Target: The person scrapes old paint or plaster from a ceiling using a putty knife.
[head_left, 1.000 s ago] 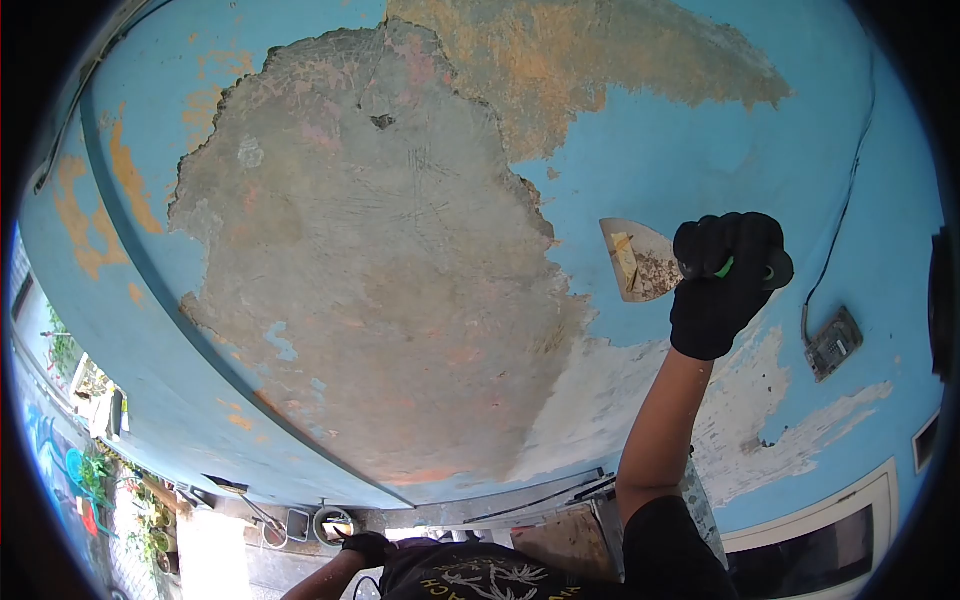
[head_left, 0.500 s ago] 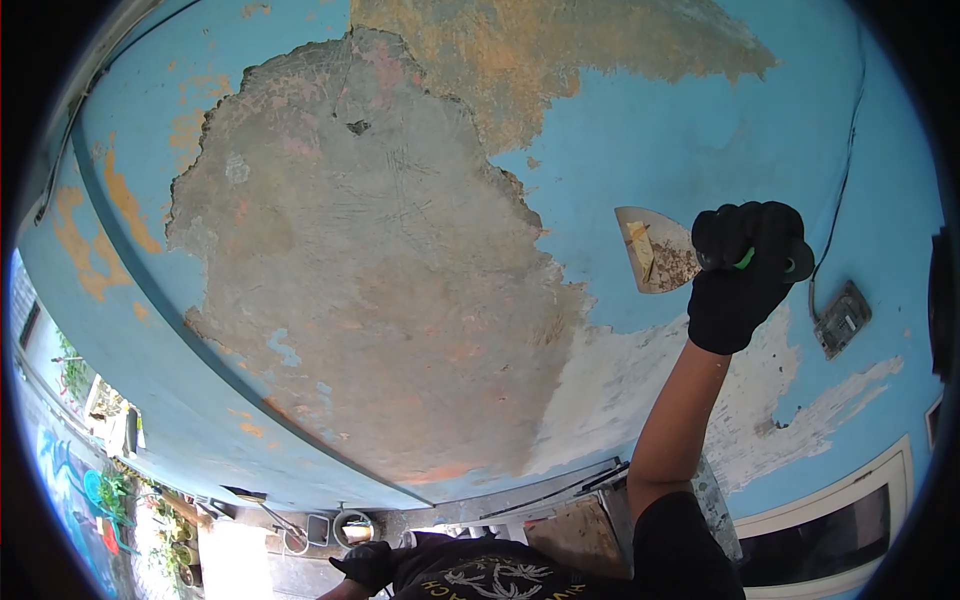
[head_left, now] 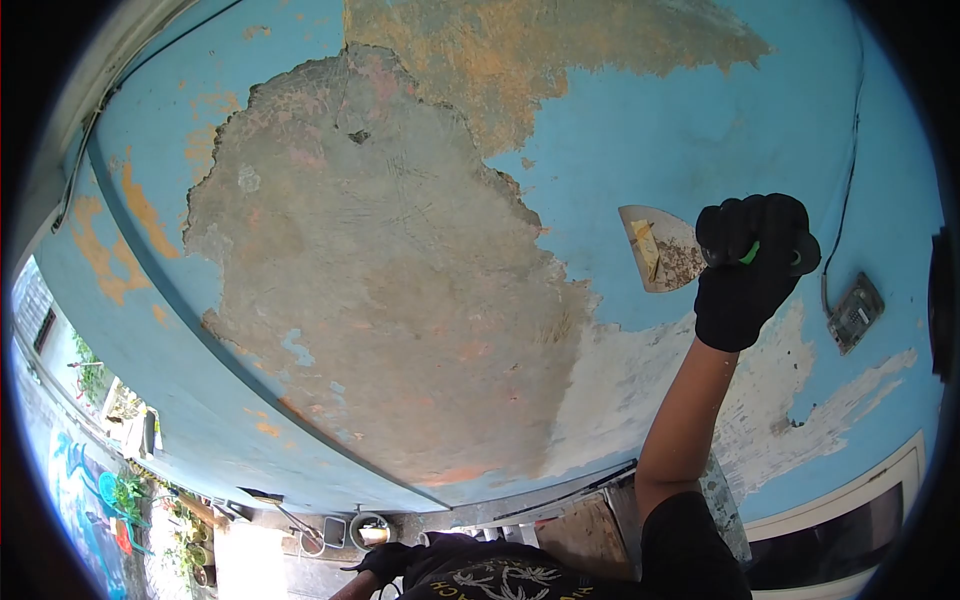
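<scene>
In a black glove, my right hand (head_left: 757, 262) is closed round the handle of a scraper (head_left: 668, 262), raised in front of the wall. Its wide metal blade points left, with a yellowish strip and brown spots on it. Blue paint lies behind the blade, which appears apart from the wall, though the gap is hard to judge. My left hand (head_left: 385, 562), also in a black glove, hangs low beside my body; its fingers are too small and dark to read. Before me the blue wall (head_left: 640, 140) has a large bare grey patch (head_left: 400, 270) with chipped edges.
A grey electrical box (head_left: 856, 312) with a cable sits on the wall at right, above a white-framed opening (head_left: 905, 470). Below are a bucket (head_left: 372, 530), a broom (head_left: 262, 496) and a brown board (head_left: 580, 540). Plants (head_left: 128, 495) stand at far left.
The view has shifted slightly, so the wall sits a little farther right and lower. My right hand keeps the scraper in nearly the same place. My left hand appears slightly farther right.
</scene>
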### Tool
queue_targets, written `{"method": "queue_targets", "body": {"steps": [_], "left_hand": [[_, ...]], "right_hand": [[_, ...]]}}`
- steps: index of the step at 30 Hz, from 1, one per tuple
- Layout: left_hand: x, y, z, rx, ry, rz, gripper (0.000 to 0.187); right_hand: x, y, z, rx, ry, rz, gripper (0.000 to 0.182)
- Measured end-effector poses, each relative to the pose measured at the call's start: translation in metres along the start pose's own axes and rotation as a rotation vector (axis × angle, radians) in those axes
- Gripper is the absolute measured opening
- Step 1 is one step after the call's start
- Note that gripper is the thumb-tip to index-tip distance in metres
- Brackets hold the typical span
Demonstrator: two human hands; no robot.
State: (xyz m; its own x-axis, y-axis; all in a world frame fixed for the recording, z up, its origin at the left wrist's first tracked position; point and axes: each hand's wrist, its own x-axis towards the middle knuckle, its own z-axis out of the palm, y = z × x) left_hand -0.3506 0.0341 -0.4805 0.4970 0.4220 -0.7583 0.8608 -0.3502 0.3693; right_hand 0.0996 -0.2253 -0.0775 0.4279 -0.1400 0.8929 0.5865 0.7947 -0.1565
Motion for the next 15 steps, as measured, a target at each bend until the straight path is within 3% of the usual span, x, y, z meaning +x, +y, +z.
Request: {"method": "queue_targets", "body": {"steps": [1,3,5,12,13,15], "left_hand": [[0.008,-0.004,0.002,-0.001,0.005,-0.001,0.060],[0.045,-0.027,0.017,0.393,-0.060,0.042,0.071],[0.098,-0.086,0.046,0.362,-0.025,0.042,0.072],[0.109,-0.116,0.052,0.513,-0.039,0.179,0.063],[0.084,-0.102,0.051,0.515,-0.041,0.179,0.063],[0.011,0.005,-0.001,0.582,0.110,0.105,0.044]], "right_hand": [[0.001,0.001,0.002,0.005,0.000,-0.002,0.013],[0.001,0.002,0.005,0.016,0.008,-0.003,0.013],[0.002,0.003,0.005,0.024,-0.005,-0.003,0.014],[0.003,-0.001,0.009,-0.011,0.028,0.004,0.019],[0.003,0.000,0.008,-0.014,0.030,0.004,0.019],[0.004,0.001,0.005,0.004,-0.014,-0.003,0.020]]}}
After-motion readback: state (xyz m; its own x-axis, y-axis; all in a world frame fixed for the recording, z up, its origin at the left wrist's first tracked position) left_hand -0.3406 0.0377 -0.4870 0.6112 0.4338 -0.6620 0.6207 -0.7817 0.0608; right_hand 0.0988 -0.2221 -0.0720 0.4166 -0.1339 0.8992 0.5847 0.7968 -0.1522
